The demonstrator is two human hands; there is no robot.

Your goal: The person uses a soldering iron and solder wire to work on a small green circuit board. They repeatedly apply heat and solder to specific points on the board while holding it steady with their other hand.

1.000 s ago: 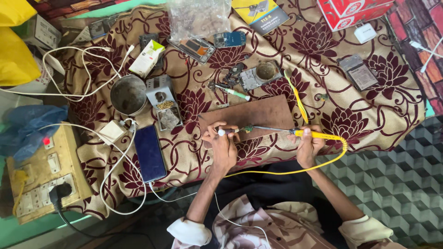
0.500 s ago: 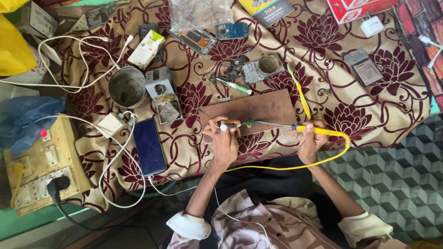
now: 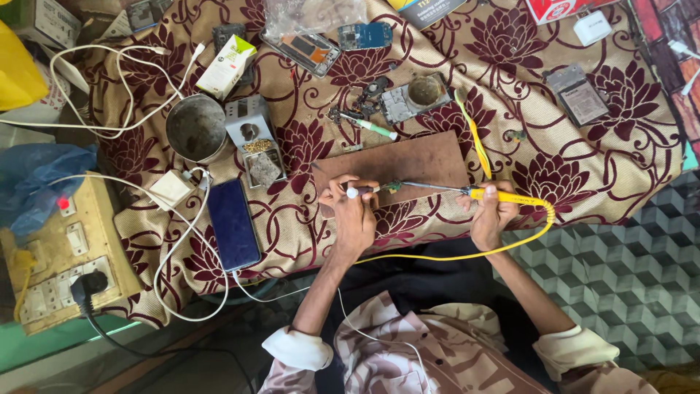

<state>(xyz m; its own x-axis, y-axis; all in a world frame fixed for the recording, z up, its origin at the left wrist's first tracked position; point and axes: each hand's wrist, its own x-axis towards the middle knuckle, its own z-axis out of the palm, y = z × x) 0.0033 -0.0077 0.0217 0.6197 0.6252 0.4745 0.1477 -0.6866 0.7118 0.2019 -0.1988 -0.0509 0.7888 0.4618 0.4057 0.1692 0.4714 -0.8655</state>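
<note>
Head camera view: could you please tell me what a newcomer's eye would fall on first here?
First, the yellow-handled soldering iron in the right hand, its tip meeting a small part pinched by the left hand above the brown board at centre. Next, the maroon-flowered cloth strewn with phone parts, with a dark phone and a metal bowl to the left.

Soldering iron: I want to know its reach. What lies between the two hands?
In the head view, only the iron's metal shaft spans from the right hand to the left hand, above the brown board.
</note>
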